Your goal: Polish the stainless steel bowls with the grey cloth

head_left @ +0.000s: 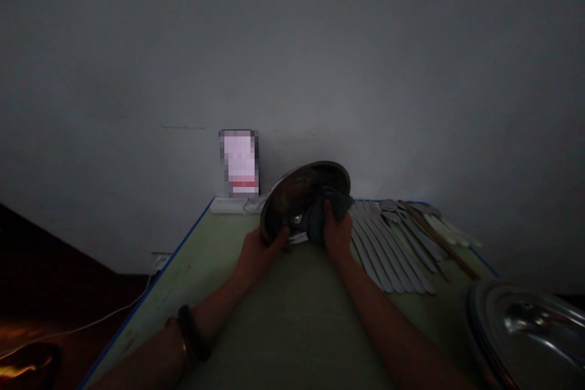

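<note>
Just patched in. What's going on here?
The person's left hand grips the rim of a tilted, round, dark metal bowl, while the right hand holds a dark grey cloth at its inside. Silvery metal utensils lie right on the pale green, blue-edged table; shiny round metalware sits nearer.

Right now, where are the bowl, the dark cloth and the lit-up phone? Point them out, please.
Bowl [292, 194]: head view, on its inner wall.
Dark cloth [315, 219]: head view, on its bunched part.
Lit-up phone [241, 161]: head view, on its screen.
</note>
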Demonstrator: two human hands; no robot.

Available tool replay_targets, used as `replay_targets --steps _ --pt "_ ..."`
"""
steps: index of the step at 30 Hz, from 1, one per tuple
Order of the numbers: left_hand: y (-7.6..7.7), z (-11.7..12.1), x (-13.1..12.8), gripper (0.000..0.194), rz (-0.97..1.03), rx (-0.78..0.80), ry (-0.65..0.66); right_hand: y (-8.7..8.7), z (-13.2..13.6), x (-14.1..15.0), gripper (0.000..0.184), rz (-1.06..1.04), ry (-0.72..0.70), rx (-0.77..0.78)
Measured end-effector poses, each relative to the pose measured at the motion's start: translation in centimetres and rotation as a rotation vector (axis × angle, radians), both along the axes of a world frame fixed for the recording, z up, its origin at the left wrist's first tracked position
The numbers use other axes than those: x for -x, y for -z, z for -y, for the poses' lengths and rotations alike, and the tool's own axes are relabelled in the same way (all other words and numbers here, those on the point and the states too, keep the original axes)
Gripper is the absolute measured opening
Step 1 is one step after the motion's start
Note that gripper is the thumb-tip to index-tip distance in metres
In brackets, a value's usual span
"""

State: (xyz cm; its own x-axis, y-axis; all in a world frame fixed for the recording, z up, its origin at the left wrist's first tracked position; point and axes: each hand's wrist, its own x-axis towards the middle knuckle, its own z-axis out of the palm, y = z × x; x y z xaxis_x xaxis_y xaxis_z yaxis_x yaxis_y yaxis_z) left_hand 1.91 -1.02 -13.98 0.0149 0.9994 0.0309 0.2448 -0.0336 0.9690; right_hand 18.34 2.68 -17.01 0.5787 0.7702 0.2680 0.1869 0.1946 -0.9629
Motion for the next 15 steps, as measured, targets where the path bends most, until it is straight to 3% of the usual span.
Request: replay_targets --steps 5,9,15 --pt "0.4 -0.9 0.3 0.038 0.131 0.013 0.086 -0.1 0.5 0.8 0.045 0.052 -0.095 0.012" --pt "1.0 -1.4 0.4 0.051 0.168 -0.063 0.149 -0.1 0.5 1.1 0.038 0.069 -0.154 0.003" --pt "0.6 -1.0 0.5 0.04 -0.155 -0.138 -0.05 0.0 0.1 0.3 0.05 0.008 -0.051 -0.015"
